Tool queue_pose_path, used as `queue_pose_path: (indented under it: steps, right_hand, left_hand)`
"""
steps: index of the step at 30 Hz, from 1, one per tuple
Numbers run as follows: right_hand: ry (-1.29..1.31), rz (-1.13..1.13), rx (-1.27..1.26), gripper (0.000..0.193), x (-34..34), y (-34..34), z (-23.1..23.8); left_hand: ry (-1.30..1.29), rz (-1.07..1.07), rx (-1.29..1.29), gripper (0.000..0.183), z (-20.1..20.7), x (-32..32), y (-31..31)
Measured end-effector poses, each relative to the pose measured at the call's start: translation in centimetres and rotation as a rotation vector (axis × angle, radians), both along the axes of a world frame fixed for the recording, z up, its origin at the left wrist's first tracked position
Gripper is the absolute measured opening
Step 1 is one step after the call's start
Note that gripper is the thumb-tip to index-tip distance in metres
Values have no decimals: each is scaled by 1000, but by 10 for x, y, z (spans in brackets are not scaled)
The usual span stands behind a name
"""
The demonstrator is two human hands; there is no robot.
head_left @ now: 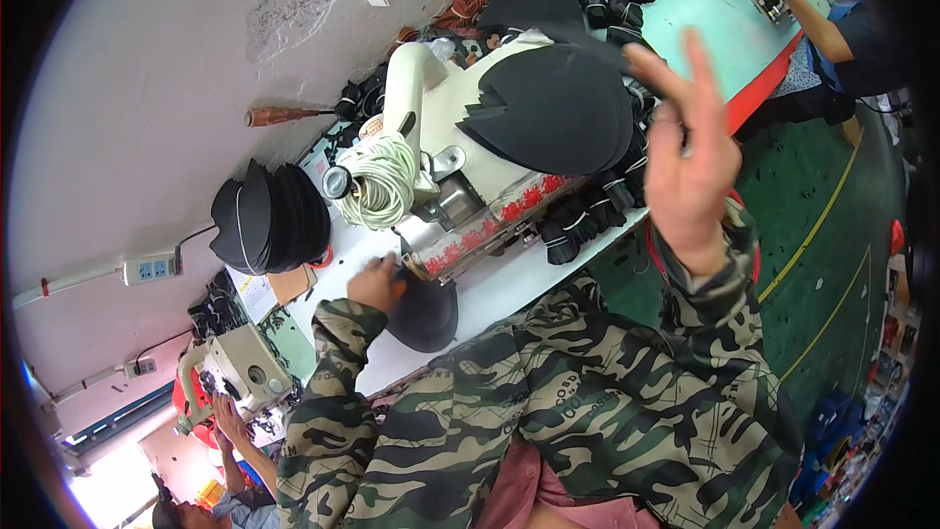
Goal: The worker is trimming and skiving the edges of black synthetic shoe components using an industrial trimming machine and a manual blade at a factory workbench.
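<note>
My left hand (375,284) is at the working end of a cream sewing machine (406,88). Its bent fingers and thumb are closed at the edge of a rounded black fabric piece (426,315), which lies partly beneath the machine end. To the right, my right hand (693,162) is raised over the table's edge, smeared by motion, its fingers stretched out and apart. Nearest to it is a pile of leaf-shaped black pieces (558,108) resting on the machine. Behind that pile, another dark piece (534,8) reaches toward my fingertips; contact cannot be made out.
A tied stack of black pieces (269,220) stands left of the machine, near an orange-handled screwdriver (274,116). Pale cord (380,181) is coiled on the machine. Bundled black parts (578,225) line the table. Co-workers' hands (230,421) show at lower left and upper right.
</note>
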State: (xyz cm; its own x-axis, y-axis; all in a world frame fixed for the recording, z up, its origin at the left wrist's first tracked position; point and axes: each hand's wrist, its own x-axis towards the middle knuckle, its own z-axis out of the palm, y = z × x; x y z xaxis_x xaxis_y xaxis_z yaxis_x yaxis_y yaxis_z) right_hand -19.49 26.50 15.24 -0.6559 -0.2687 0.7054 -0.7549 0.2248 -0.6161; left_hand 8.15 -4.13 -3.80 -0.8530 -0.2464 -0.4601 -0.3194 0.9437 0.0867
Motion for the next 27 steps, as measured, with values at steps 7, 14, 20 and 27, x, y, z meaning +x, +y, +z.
queue_pose_path:
  steps: [7, 14, 20, 27]
  right_hand:
    - [-317, 348, 536, 30, 55, -10, -80]
    - [-633, 679, 661, 29, 88, -12, -115]
    - [-509, 1224, 379, 25, 81, -16, -117]
    - [-692, 666, 312, 26, 117, -52, -117]
  left_hand:
    - [-136, -49, 23, 49, -36, 7, -1]
    - [31, -91, -15, 35, -30, 15, -13]
    - [-202, -159, 1076, 14, 139, -63, 42]
    - [-347, 463, 1301, 21, 87, -58, 14]
